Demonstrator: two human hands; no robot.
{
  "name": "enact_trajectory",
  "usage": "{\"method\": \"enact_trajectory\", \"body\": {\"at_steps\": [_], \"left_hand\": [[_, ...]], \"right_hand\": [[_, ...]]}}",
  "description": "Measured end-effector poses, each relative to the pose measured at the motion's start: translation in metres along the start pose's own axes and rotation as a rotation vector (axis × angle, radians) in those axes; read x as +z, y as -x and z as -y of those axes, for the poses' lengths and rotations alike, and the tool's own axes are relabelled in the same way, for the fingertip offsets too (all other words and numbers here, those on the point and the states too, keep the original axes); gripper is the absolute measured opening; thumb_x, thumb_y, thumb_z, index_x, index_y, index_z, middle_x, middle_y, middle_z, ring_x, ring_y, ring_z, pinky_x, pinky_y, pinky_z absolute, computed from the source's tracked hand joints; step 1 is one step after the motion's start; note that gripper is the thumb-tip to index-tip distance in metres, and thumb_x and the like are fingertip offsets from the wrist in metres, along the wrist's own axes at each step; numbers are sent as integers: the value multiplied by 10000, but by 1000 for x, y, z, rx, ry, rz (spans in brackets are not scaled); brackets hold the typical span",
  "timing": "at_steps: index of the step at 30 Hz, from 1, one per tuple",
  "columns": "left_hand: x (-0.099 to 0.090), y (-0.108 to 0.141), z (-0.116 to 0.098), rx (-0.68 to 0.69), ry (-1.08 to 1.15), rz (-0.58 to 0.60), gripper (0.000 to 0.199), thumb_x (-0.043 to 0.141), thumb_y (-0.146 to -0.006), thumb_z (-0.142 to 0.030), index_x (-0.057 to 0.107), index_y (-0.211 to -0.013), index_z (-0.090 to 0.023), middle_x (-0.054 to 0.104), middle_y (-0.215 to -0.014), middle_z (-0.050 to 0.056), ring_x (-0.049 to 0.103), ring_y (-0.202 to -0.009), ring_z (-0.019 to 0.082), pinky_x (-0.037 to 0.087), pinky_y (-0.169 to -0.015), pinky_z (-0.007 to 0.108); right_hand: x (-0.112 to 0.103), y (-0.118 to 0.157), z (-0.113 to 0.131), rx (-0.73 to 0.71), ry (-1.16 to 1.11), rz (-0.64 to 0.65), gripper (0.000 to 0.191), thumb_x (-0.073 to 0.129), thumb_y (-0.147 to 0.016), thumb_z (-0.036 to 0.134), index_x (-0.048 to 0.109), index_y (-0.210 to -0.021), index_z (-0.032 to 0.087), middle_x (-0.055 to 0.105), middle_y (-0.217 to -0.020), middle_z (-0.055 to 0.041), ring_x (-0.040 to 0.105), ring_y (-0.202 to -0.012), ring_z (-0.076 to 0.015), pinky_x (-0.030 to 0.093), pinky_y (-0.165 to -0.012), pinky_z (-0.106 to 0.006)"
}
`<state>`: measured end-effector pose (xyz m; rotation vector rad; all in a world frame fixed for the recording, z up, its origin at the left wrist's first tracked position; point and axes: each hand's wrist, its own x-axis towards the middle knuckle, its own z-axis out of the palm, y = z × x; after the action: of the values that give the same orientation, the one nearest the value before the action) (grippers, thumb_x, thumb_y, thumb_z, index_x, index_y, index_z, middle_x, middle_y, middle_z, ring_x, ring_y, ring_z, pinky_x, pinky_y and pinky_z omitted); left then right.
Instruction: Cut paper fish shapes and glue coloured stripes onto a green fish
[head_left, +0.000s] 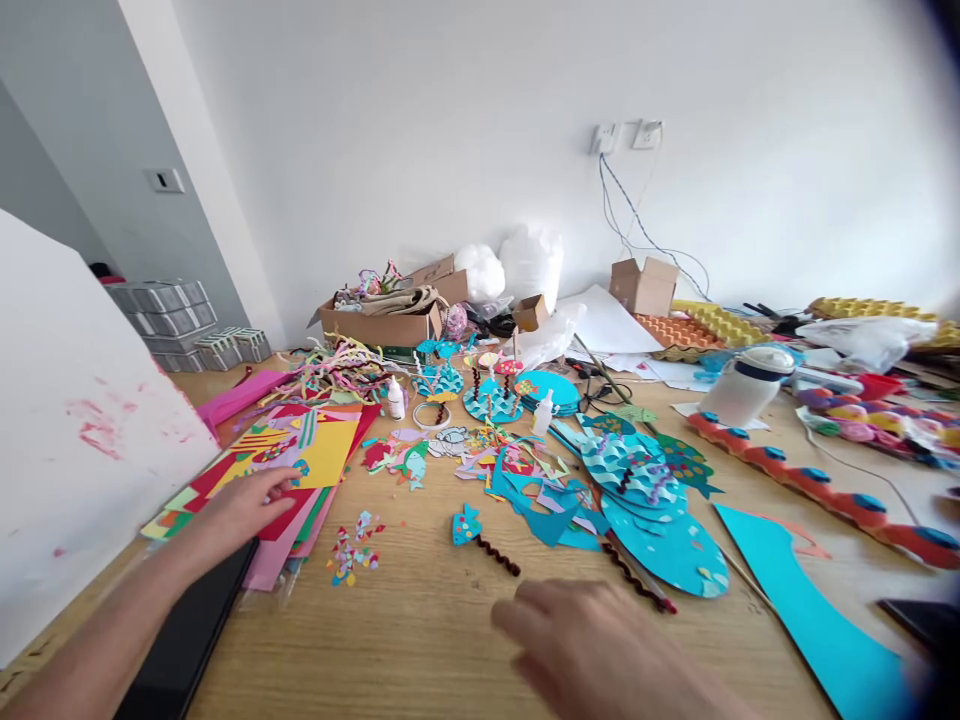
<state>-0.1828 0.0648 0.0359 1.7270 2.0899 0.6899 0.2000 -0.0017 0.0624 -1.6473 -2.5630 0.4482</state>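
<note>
My left hand [244, 512] is over the stack of coloured paper [334, 450] at the left, its fingers bent near a small blue paper piece [301, 470]; whether it holds anything is unclear. Blurred by motion, my right hand [574, 635] hovers above the wooden table at the front, its fingertips hard to make out. Just beyond it lies a blue paper fish [466, 524] with coloured dots, joined to a dark twisted stem [499, 556]. Small paper confetti [355, 550] lies between my left hand and the fish.
Blue paper scraps [551, 515] and blue ovals [664, 545] spread across the middle right. Two glue bottles [395, 399] stand farther back. An orange egg-carton strip [795, 478] and a large blue sheet [802, 610] lie right. A dark tablet [191, 635] is under my left forearm.
</note>
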Motion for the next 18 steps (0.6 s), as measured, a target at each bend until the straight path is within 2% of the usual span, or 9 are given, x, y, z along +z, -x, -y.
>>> {"method": "enact_trajectory", "body": {"at_steps": [2, 4, 7, 9, 13, 18], "left_hand": [[23, 11, -28, 126, 49, 101, 254, 622, -601, -251, 694, -845, -244, 706, -843, 20, 618, -794, 242, 420, -733, 276], [49, 20, -57, 218, 123, 219, 273, 612, -621, -229, 694, -880, -265, 699, -922, 29, 608, -851, 244, 399, -773, 285], [87, 27, -94, 265, 201, 301, 326, 600, -611, -176, 687, -910, -271, 689, -946, 34, 599, -823, 226, 382, -773, 285], [107, 28, -110, 278, 235, 320, 340, 572, -627, -158, 677, -933, -261, 688, -837, 29, 592, -748, 210, 383, -735, 280], [132, 31, -123, 262, 334, 339, 324, 509, -686, -170, 655, -965, -249, 666, -764, 17, 581, -720, 193, 384, -684, 261], [141, 41, -115, 174, 488, 362, 246, 533, -669, -179, 664, -869, -238, 655, -725, -1, 577, -717, 181, 397, -683, 250]], "right_hand": [[-11, -17, -14, 46, 80, 123, 195, 504, -740, 158, 649, -834, 249, 672, -867, -63, 627, -829, -232, 409, -620, -281], [-14, -29, -25, 115, 105, 151, 236, 452, -784, 113, 640, -880, 221, 674, -907, -70, 630, -848, -235, 400, -619, -279], [-1, -40, -35, 134, 50, 98, 222, 446, -821, 146, 627, -938, 201, 662, -975, -80, 623, -884, -235, 392, -634, -274], [13, -47, -37, 138, 34, 71, 209, 462, -811, 148, 626, -934, 187, 657, -971, -87, 622, -884, -236, 386, -639, -273], [36, -62, -33, 145, 36, 64, 207, 480, -782, 113, 615, -930, 166, 641, -991, -96, 622, -884, -229, 387, -645, -266], [46, -75, -30, 158, 50, 68, 221, 460, -775, 88, 618, -919, 140, 656, -947, -133, 633, -849, -271, 401, -621, -292]]}}
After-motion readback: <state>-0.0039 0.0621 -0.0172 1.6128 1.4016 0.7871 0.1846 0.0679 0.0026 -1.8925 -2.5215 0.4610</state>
